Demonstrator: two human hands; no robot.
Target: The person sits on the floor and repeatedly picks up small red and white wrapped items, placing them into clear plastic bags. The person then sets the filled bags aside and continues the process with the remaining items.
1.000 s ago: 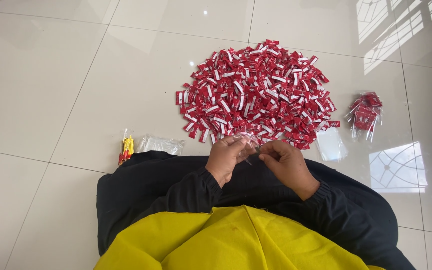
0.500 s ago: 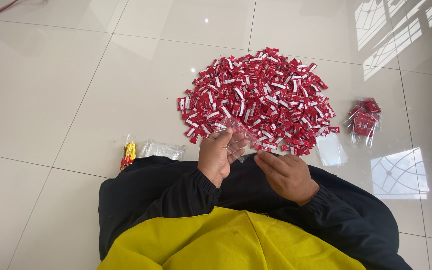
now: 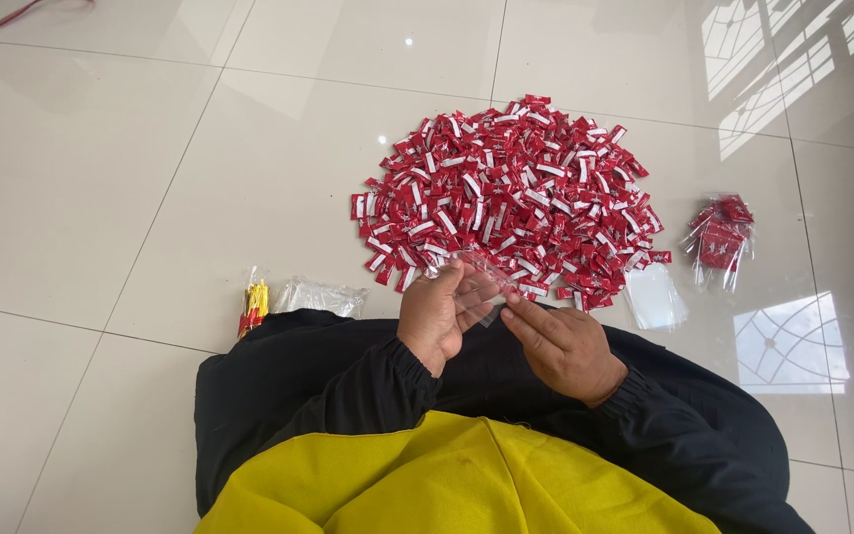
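Note:
A big heap of small red-and-white wrapped sweets [image 3: 511, 198] lies on the white tiled floor in front of me. My left hand [image 3: 437, 316] holds a small clear plastic bag [image 3: 481, 277] just at the heap's near edge. My right hand [image 3: 560, 341] is beside it, its fingertips pinching the bag's lower edge. Both hands hover over my black-clad lap [image 3: 348, 396].
A filled clear bag of the red sweets [image 3: 719, 237] lies to the right, with an empty flat clear bag [image 3: 654, 297] nearer me. To the left lie a stack of clear bags [image 3: 318, 295] and a small red-and-yellow packet [image 3: 252, 307]. A red cable [image 3: 12, 15] shows at the far left.
My hands have moved slightly apart and the clear bag is now spread between them, lifted toward the heap's edge.

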